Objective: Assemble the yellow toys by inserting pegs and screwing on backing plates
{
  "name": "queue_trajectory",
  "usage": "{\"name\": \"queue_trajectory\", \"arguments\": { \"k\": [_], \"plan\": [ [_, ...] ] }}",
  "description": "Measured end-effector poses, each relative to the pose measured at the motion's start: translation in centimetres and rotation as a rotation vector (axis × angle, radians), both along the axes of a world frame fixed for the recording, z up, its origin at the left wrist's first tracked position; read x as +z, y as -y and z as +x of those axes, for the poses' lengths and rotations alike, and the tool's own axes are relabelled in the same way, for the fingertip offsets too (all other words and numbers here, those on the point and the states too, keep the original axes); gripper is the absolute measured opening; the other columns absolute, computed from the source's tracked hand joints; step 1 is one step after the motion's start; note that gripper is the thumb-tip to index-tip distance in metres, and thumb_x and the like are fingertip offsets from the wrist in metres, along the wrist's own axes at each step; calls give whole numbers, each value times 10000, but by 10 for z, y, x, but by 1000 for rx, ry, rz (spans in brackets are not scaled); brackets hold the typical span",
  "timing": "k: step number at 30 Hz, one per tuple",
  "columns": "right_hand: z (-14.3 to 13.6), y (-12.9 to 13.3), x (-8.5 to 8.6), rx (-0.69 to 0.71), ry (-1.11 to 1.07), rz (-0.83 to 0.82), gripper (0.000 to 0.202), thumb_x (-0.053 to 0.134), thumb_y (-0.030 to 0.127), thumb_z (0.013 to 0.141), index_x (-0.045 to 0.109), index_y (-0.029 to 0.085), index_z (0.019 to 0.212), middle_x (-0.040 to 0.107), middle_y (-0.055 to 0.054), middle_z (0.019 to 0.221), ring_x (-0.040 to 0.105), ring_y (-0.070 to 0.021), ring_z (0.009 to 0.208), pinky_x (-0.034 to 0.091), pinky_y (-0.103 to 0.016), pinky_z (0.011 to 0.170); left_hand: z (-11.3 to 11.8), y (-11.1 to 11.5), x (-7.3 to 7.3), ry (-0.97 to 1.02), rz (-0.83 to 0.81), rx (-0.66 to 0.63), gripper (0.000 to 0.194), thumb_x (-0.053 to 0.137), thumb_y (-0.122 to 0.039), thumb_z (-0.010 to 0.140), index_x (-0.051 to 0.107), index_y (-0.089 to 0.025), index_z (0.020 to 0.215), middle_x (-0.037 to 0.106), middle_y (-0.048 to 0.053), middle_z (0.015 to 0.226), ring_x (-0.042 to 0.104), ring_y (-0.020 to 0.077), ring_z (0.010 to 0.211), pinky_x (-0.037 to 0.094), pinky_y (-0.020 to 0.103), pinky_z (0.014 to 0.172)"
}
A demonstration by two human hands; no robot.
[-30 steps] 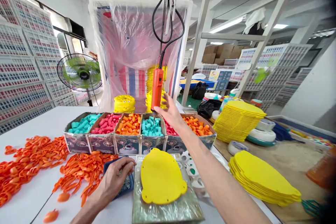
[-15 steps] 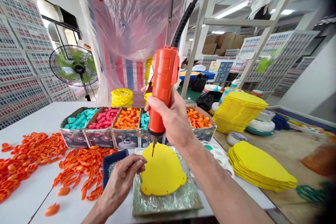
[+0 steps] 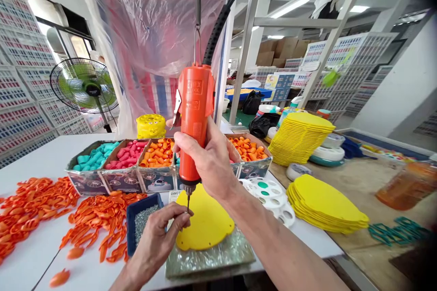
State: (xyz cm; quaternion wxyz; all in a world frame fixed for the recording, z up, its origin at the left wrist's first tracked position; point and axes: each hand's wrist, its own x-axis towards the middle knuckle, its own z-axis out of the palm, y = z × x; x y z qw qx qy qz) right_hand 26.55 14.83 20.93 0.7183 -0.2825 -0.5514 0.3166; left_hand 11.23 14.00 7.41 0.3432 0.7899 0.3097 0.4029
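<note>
Across the white desk (image 3: 43, 157), behind the flat yellow panel (image 3: 209, 218), open boxes (image 3: 123, 183) of turquoise, pink and orange plastic caps (image 3: 157, 153) stand in a row, while a navy tray (image 3: 130, 233) of small metal pieces (image 3: 145, 222) sits to the panel's left and a plastic-wrapped pad (image 3: 211, 259) lies beneath the panel. Wrapped around an orange electric screwdriver (image 3: 194, 104), the right hand (image 3: 215, 163) aims its bit (image 3: 188, 203) down over the panel's left side. Beside the bit's tip, the left hand (image 3: 162, 232) pinches thumb and fingertips together; whether anything is between them cannot be told.
</note>
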Motion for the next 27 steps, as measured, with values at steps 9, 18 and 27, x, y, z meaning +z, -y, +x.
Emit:
{"name": "queue_trajectory", "arguments": {
  "k": [9, 18, 27],
  "plan": [
    [-1, -2, -11, 44, -1, 9, 290, 701, 335, 861, 585, 274, 1120, 637, 28, 881, 582, -130, 669, 539, -282, 617, 0, 1, 0, -66, 138, 41, 179, 594, -261, 965, 734, -203, 868, 752, 28, 765, 689, 149, 659, 514, 207, 619],
    [2, 1, -16, -56, 65, -47, 296, 710, 352, 859, 586, 278, 1117, 631, 29, 859, 564, -137, 643, 544, -304, 596, 6, 4, 0, -128, 367, 97, 152, 591, -215, 977, 723, -188, 907, 756, 31, 769, 709, 159, 699, 525, 220, 647],
    [8, -1, -20, -81, 61, -23, 306, 693, 317, 857, 603, 262, 1144, 676, -6, 987, 593, -136, 697, 557, -292, 627, 8, -1, 6, -87, 251, 141, 183, 589, -255, 962, 741, -201, 875, 768, 32, 777, 713, 166, 696, 532, 230, 652]
  ]
}}
